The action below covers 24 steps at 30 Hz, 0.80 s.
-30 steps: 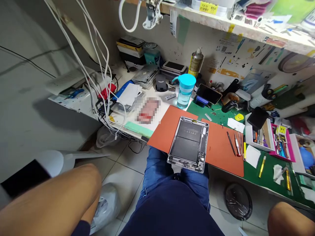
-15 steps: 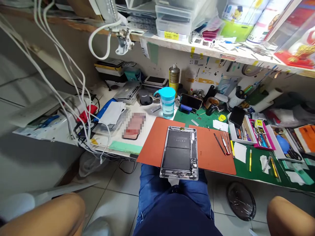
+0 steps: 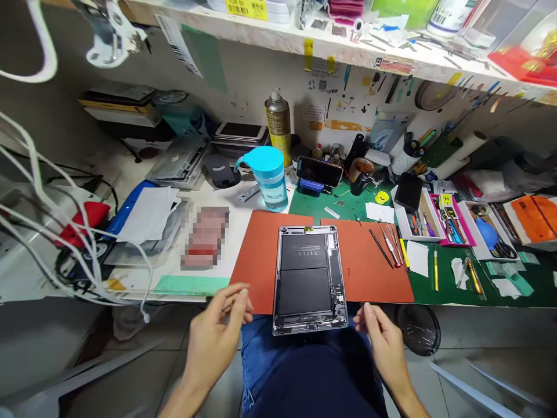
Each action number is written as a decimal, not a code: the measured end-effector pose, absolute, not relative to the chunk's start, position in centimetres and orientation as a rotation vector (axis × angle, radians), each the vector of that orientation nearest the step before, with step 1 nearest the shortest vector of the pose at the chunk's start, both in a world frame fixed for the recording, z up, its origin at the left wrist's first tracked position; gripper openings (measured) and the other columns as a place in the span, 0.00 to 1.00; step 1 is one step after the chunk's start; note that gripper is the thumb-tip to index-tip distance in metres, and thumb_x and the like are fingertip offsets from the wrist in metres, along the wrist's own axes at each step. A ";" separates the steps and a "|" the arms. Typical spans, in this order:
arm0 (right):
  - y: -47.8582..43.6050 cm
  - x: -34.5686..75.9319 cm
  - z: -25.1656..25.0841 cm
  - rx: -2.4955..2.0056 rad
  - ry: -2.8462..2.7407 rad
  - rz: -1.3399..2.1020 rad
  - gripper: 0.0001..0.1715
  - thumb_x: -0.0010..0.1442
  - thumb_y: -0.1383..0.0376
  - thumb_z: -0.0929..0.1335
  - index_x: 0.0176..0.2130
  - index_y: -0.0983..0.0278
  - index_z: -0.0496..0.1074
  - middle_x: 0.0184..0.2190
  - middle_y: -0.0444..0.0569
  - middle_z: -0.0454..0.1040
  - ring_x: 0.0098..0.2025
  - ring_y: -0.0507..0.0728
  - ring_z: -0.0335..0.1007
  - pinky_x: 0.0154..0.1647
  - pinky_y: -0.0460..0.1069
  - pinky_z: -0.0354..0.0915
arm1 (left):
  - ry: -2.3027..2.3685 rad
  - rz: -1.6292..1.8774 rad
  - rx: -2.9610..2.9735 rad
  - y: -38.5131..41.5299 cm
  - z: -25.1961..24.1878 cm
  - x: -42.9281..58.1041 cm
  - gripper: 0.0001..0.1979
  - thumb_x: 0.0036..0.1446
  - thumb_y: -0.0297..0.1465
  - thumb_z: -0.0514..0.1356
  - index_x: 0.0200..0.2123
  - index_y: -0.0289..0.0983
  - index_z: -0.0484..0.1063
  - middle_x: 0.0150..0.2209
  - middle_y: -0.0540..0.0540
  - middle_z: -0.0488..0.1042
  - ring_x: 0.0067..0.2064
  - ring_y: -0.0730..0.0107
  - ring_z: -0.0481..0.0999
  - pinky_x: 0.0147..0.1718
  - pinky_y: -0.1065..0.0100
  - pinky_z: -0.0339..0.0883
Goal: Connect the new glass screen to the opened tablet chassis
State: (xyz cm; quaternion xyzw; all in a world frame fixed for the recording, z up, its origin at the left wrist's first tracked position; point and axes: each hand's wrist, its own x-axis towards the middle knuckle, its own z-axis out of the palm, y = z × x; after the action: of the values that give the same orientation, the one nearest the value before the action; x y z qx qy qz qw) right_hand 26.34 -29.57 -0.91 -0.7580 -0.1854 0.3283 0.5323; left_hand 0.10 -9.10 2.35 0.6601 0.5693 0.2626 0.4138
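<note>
Opened tablet [image 3: 304, 290], 1: between 2 hands, long axis running forward from them. Left hand [image 3: 213, 334]: loosely curled, nothing held. Right hand [image 3: 385, 342]: likewise, nearer the tablet.

Opened tablet [image 3: 310, 281] lies apparently flat, dark innards facing up

Black, silver-rimmed tablet [image 3: 304, 290], rust-orange mats [image 3: 256, 261], green bench mat [image 3: 445, 284], turquoise bottle lid [image 3: 266, 161]

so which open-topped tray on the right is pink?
Second tray from the left, between the white tray under the black device and the one holding the blue bulb; it alone has pink walls.
</note>
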 end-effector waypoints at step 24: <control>-25.2 22.9 -1.6 -1.390 -0.092 1.169 0.31 0.62 0.39 0.74 0.43 0.64 0.82 0.37 0.53 0.84 0.33 0.59 0.80 0.36 0.51 0.73 | 1.339 0.268 1.195 -11.1 0.7 2.9 0.45 0.52 0.65 0.63 0.62 0.38 0.69 0.32 0.47 0.84 0.35 0.52 0.88 0.41 0.56 0.83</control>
State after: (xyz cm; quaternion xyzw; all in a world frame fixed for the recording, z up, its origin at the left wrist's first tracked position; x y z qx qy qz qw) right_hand 22.94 -25.15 -1.56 -0.6031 -0.0400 0.5071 0.6145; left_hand 2.88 -11.11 0.68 0.5190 0.5812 0.1162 0.6160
